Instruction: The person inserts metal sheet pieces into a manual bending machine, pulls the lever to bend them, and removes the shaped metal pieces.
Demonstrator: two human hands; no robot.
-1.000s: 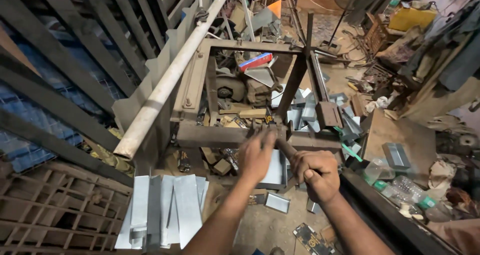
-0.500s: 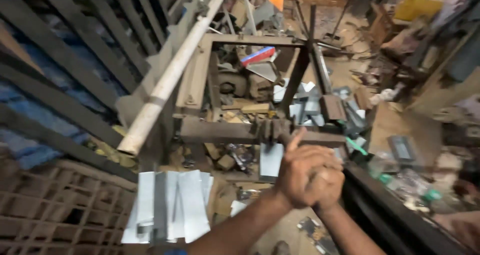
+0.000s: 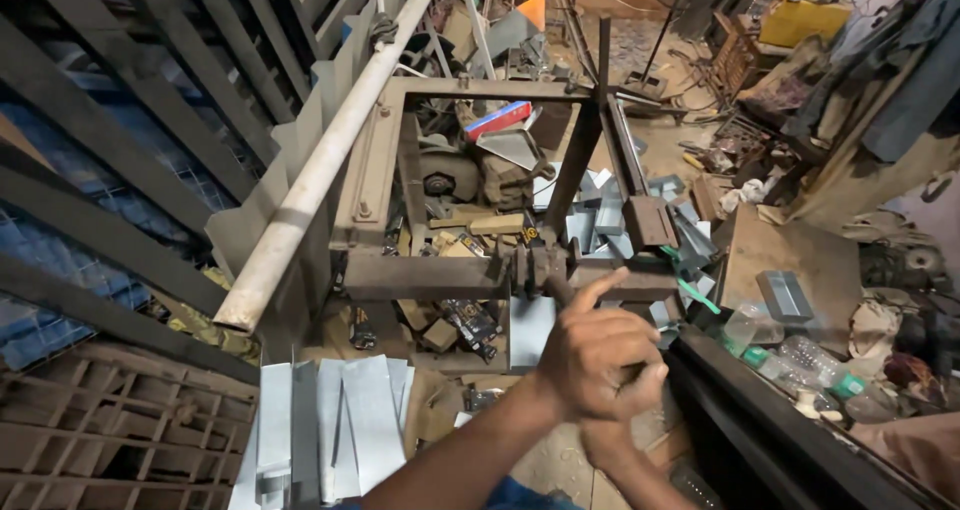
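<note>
Hands (image 3: 600,365) clasped around lever handle (image 3: 560,290)

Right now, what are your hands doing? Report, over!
Left hand over right hand, both wrapped on dark handle. Handle runs into rusty metal frame. Sheet-metal pieces lie below, apart.

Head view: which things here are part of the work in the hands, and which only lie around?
In use:
left hand
right hand, mostly hidden
dark lever handle
rusty metal frame machine

Lying about:
white pipe
folded sheet-metal pieces
plastic bottles
red-and-blue box
</note>
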